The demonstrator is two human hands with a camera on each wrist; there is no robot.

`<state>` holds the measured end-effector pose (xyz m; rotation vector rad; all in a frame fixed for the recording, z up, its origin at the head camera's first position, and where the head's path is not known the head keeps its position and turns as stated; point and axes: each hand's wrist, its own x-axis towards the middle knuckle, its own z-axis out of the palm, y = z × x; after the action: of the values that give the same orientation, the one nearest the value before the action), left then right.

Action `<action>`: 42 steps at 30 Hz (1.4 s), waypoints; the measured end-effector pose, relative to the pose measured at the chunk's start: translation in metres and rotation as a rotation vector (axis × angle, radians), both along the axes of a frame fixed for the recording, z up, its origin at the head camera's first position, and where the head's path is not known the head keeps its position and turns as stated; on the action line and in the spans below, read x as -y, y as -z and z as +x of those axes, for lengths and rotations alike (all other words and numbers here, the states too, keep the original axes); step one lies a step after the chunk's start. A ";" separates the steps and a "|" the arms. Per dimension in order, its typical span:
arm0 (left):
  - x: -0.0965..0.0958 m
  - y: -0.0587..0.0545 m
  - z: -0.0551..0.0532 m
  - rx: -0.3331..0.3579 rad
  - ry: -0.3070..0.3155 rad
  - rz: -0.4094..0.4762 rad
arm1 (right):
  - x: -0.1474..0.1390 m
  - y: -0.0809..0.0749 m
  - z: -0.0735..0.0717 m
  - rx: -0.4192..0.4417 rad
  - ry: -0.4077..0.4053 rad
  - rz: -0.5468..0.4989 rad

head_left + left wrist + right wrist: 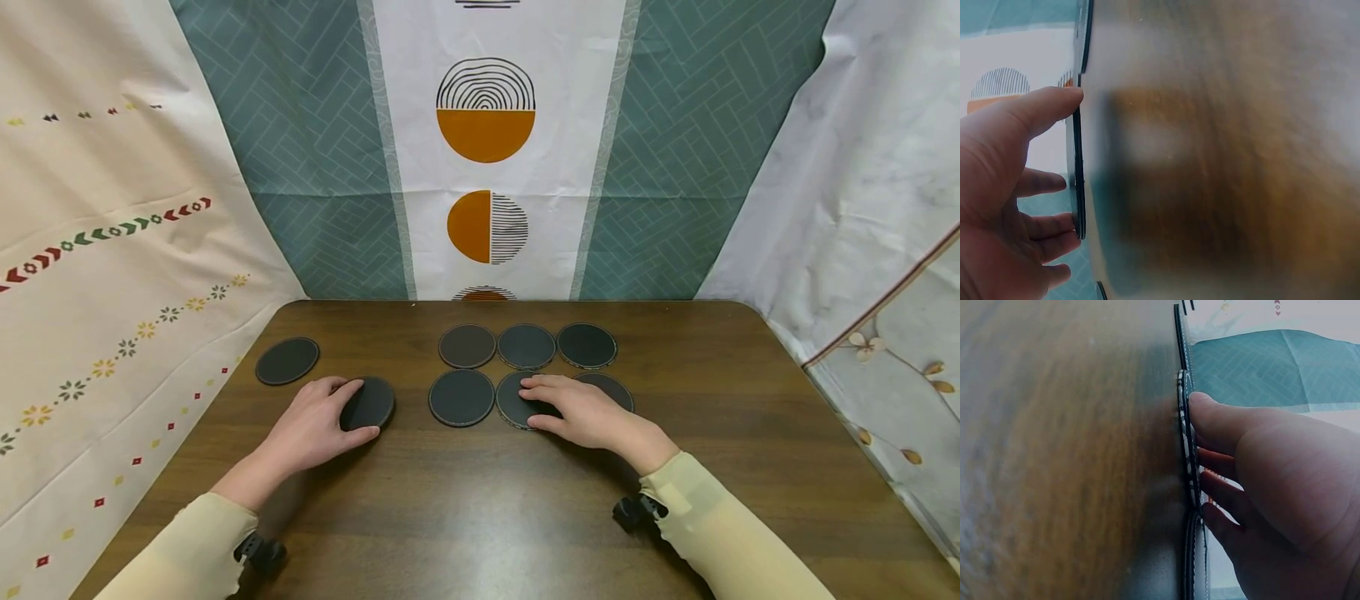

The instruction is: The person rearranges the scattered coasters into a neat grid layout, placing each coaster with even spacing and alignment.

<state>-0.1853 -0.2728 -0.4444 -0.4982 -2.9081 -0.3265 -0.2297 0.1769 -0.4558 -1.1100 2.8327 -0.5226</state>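
My left hand (318, 421) grips a round black coaster (369, 406) at the table's left side, thumb on its near edge and fingers round the far edge. In the left wrist view this coaster (1077, 175) appears edge-on, with the thumb and fingertips at its opposite ends. My right hand (581, 412) rests over the middle coaster (513, 407) of the front row, fingers loosely bent and fingertips on its top. The right wrist view shows that coaster's patterned edge (1185, 434) low against the table, the thumb tip by its upper end.
Another black coaster (287, 361) lies at the far left. Behind the right hand are a brownish coaster (467, 346) and two dark ones. A coaster (461, 398) lies left of that hand, another (611, 388) partly under it. Hanging cloths border the wooden table (450, 500).
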 end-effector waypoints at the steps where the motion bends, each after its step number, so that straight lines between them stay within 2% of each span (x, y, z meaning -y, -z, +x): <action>1: -0.001 0.000 -0.002 0.002 0.000 -0.002 | 0.000 0.000 0.000 0.000 0.000 0.000; 10: -0.012 -0.001 -0.014 0.038 0.001 -0.012 | 0.003 -0.001 -0.002 0.001 -0.006 0.011; 17: -0.018 0.000 -0.018 0.052 0.007 -0.021 | 0.007 -0.005 -0.004 0.004 -0.021 0.016; 29: -0.024 0.001 -0.031 0.084 0.015 -0.020 | 0.029 -0.017 -0.009 -0.091 -0.068 0.030; 42: -0.034 0.002 -0.041 0.116 0.030 -0.007 | 0.056 -0.013 -0.010 -0.121 -0.136 0.044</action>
<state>-0.2264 -0.2383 -0.4460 -0.5418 -3.0175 -0.3604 -0.2402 0.1209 -0.4430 -1.3581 2.8249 -0.3935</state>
